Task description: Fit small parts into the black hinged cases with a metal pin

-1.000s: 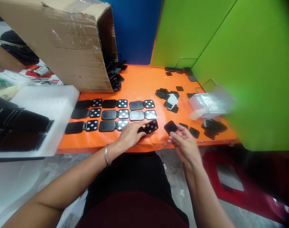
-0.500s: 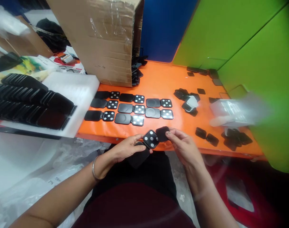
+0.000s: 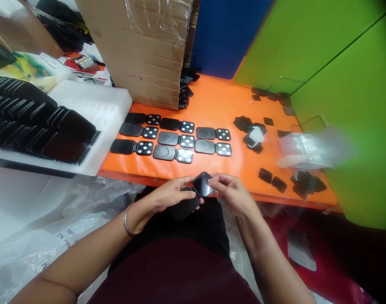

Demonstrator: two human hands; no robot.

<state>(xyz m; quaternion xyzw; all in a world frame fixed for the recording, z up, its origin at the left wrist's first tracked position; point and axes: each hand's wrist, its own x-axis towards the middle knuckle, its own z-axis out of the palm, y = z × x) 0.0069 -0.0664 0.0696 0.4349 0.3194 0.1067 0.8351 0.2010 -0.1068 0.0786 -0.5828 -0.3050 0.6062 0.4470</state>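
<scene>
My left hand (image 3: 167, 197) grips a black two-part hinged piece (image 3: 188, 204) just below the near edge of the orange table (image 3: 208, 105). My right hand (image 3: 229, 194) pinches a small black square pad (image 3: 203, 184) and presses it onto the upper square of that piece. On the table, just beyond my hands, lie rows of the same hinged pieces (image 3: 175, 139), their small squares showing white dots.
Loose black pads (image 3: 253, 131) are scattered at the right, near a blurred clear bag (image 3: 310, 147). A cardboard box (image 3: 139, 46) stands at the back left. White foam (image 3: 88, 126) with a tray of black parts (image 3: 37, 126) sits left. Green panels wall the right side.
My left hand lifted the hinged piece off the table toward my lap. My right hand brought the black pad over and laid it on the dotted square, covering the dots.
</scene>
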